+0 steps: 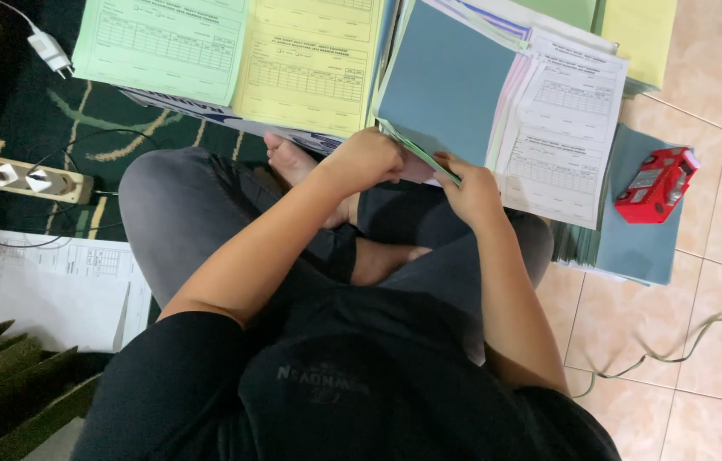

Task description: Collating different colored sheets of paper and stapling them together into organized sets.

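Both hands, left hand (368, 160) and right hand (469, 189), pinch the lower edge of the paper stack (497, 94) above my lap; I judge it light, floppy, best gripped along that edge.

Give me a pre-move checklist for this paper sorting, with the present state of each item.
1. Left hand grips the lower edge of the stack with the blue sheet: ok.
2. Right hand pinches the same edge: ok.
3. White forms squared with the stack: not ok, fanned out to the side.
4. Red stapler loaded: cannot tell.
5. Green sheet and yellow sheet lie flat: ok.
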